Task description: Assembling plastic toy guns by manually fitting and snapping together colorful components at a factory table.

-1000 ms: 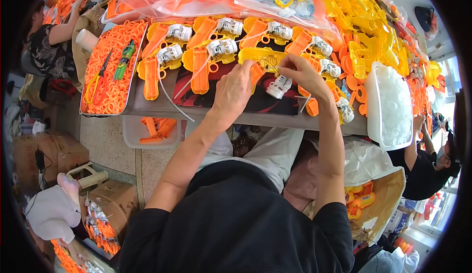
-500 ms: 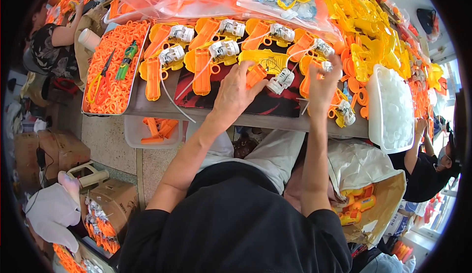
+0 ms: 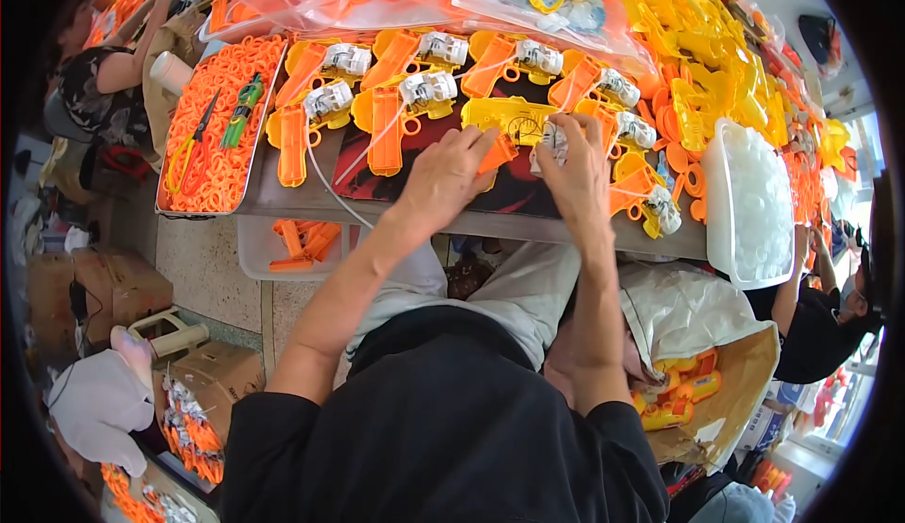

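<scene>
In front of me lies a yellow toy-gun shell half (image 3: 504, 113) with thin wires inside it. My left hand (image 3: 441, 179) is closed around the orange grip piece (image 3: 499, 152) at its lower side. To its right, my right hand (image 3: 577, 176) has its thumb and fingers on a white mechanism block (image 3: 552, 144) joined to that shell. Both hands are over a black and red mat (image 3: 518, 199). Around them lie several similar part-assembled toy guns (image 3: 386, 132), orange and yellow with white blocks; pale tubes trail from some.
On the left, a tray (image 3: 200, 214) of small orange rings carries scissors (image 3: 195, 151) and green-handled cutters (image 3: 245, 113). A white bin (image 3: 724, 212) of clear pieces stands right, near heaped yellow shells (image 3: 698, 42). A sack (image 3: 683, 320) sits beside my right arm. Other people work at both sides.
My right hand has come left and down from the neighbouring toy guns onto the white block. The left hand stays on the orange piece, its wrist slightly lower.
</scene>
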The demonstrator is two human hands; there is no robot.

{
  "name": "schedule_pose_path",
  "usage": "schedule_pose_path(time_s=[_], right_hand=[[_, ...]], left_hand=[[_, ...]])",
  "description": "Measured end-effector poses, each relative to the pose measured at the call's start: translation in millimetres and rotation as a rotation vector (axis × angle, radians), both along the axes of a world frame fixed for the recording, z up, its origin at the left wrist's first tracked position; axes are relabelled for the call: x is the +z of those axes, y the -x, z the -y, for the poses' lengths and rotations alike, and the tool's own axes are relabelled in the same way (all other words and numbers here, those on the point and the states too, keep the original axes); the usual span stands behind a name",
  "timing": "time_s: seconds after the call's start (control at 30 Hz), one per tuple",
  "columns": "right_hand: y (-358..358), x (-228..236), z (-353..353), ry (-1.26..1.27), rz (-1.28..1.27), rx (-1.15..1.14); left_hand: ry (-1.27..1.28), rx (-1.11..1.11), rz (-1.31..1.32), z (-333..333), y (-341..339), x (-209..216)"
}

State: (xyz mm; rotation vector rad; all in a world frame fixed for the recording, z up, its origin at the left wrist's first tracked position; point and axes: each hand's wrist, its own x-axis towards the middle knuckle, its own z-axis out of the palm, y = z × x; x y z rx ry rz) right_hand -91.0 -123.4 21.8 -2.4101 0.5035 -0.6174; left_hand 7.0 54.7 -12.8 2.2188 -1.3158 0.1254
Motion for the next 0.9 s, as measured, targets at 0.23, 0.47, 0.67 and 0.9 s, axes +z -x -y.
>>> schedule_pose_path(time_s=[0.23, 0.47, 0.67, 0.9], right_hand=[[-6.8, -3.6, 13.5, 0.062, -0.247, 0.285], [-7.0, -14.9, -2.2, 0.172, -0.046, 0.151], [-10.1, -22.0, 1.8, 0.224, 0.036, 0.217], [-19.5, -26.3, 4.8, 0.192, 0.041, 0.201]], left_hand=[[0.213, 0.020, -0.075, -19.3, -9.6, -3.3], [0.237, 0.311, 0.046, 21.2, 16.3, -16.5], [0.148, 0.340, 0.121, 16.0, 24.4, -18.2], [0.240, 0.267, 0.024, 19.9, 21.6, -18.8]])
